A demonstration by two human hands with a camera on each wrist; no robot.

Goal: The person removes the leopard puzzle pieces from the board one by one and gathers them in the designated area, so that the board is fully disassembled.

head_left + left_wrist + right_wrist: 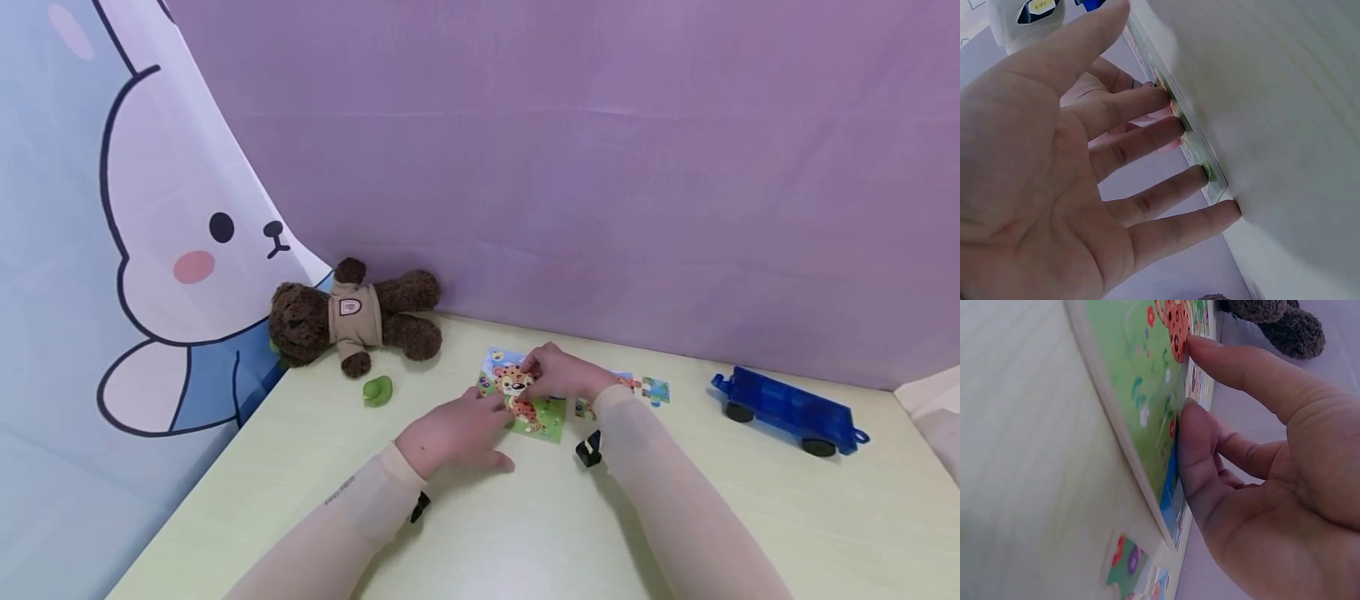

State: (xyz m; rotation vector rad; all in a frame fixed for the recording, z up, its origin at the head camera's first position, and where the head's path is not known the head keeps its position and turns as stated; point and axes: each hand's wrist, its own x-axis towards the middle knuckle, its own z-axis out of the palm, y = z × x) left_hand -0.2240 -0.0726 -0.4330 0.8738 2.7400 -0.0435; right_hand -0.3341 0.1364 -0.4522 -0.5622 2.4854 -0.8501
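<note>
Leopard puzzle (543, 423) lies flat on the pale table (525, 533), in front of me at twelve o'clock, and I take its middle as the centre of my clock. At eight o'clock is my left hand (459, 427), with the fingers spread apart. In the left wrist view, its index, middle and ring fingertips meet the edge of the puzzle, and the little finger reaches past one corner. My right hand (562, 373) comes over the puzzle from two o'clock, with the fingers bent. In the right wrist view, the thumb touches the printed leopard and the index finger is on the puzzle near it, with a gap between both tips; I cannot tell if they pinch a piece. Some loose pieces (656, 391) lie at three o'clock, partly hidden behind my right wrist. Farther at three o'clock stands a blue toy wagon (787, 412) with black wheels. At nine o'clock sits a small green duck (378, 391), and at ten o'clock a brown teddy bear (360, 318) lies in a beige shirt, near the purple cloth (562, 167).
</note>
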